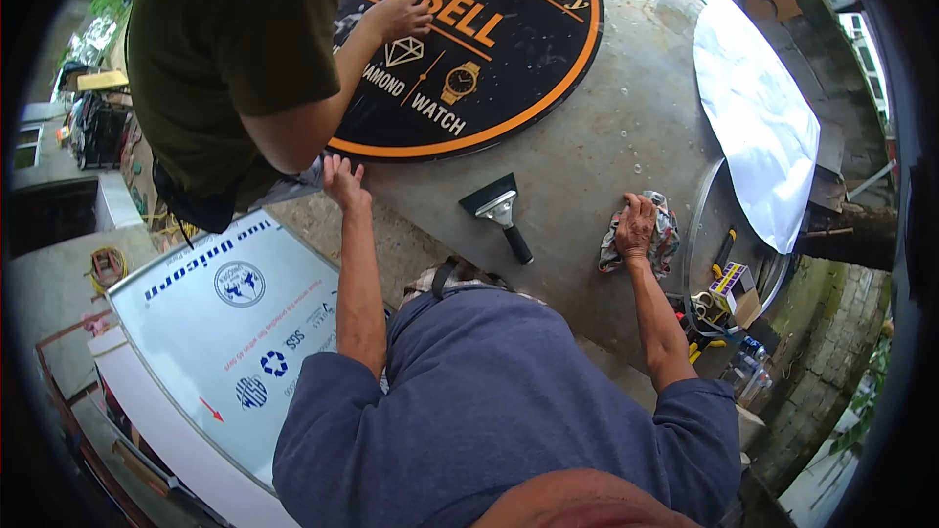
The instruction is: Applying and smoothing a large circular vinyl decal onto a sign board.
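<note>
On the grey table [587, 152], crumpled patterned cloth [667, 239], round black sign [509, 64], orange-ringed

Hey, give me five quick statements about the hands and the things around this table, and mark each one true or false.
1. The right hand is on a crumpled patterned cloth. True.
2. A squeegee lies on the table, between the person's two hands. True.
3. The left hand is on the squeegee's handle. False: it is at the near edge of the sign, fingers spread.
4. The sign is square with a green border. False: it is round and black with an orange ring.
5. A co-worker's hand is over the sign. True.
</note>
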`<control>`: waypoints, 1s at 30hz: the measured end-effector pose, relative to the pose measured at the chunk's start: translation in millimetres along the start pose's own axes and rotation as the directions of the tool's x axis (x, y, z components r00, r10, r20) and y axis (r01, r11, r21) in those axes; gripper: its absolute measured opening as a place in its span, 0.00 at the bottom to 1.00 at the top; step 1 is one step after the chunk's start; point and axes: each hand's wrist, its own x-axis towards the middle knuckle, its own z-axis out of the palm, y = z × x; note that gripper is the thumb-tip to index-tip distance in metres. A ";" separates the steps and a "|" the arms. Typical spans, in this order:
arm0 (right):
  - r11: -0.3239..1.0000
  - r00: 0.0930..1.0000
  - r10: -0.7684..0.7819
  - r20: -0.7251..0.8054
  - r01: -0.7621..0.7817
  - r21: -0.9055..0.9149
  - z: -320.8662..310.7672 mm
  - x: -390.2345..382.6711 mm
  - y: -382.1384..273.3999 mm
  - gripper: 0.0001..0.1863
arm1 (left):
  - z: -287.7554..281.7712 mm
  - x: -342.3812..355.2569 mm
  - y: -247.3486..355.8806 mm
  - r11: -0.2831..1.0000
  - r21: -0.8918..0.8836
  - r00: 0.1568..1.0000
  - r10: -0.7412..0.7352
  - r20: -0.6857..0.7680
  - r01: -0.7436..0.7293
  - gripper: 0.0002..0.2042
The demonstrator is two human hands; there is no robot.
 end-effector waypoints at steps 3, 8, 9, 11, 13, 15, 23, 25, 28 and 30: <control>1.000 1.000 0.003 -0.005 -0.003 0.018 -5.3 1.3 -2.1 0.16 | 0.7 -0.3 0.6 1.000 0.025 1.000 0.007 0.012 -0.007 0.31; 1.000 1.000 0.004 -0.021 -0.003 0.022 -7.0 -0.9 -2.8 0.15 | 7.3 -6.3 3.8 0.997 0.068 1.000 0.029 0.013 -0.030 0.29; 1.000 1.000 0.020 -0.011 -0.019 0.021 -6.9 -3.7 -3.1 0.15 | 8.7 -9.8 4.9 0.995 0.102 1.000 0.023 0.017 -0.024 0.28; 1.000 1.000 0.020 -0.010 -0.020 0.017 -6.4 -3.3 -2.8 0.16 | 7.3 -10.0 8.2 0.988 0.146 0.998 -0.054 -0.014 0.055 0.21; 1.000 1.000 0.013 0.005 -0.013 0.016 -6.6 -3.4 -4.8 0.17 | -9.1 13.5 -11.1 1.000 0.000 1.000 -0.023 0.020 0.023 0.19; 1.000 1.000 -0.001 0.005 0.001 0.028 -3.0 -2.6 -2.4 0.17 | -22.1 22.2 -23.1 0.984 -0.178 0.991 0.003 0.133 0.020 0.24; 0.999 0.999 -0.034 0.009 0.035 -0.033 3.7 -4.4 8.1 0.16 | -12.3 29.8 -32.8 0.966 -0.249 0.996 0.078 0.036 -0.066 0.26; 0.998 0.999 -0.049 0.016 0.050 -0.032 5.1 -1.2 7.8 0.16 | -13.0 29.3 -36.1 0.956 -0.280 0.993 0.106 0.060 -0.085 0.27; 0.999 0.999 -0.045 0.023 0.046 -0.022 7.2 -0.9 5.6 0.16 | -20.0 31.7 -32.9 0.945 -0.315 0.987 0.130 0.094 -0.094 0.28; 0.999 0.999 -0.017 0.033 0.018 -0.040 7.4 -2.7 5.6 0.16 | -20.9 31.5 -32.7 0.946 -0.323 0.991 0.072 0.112 -0.032 0.30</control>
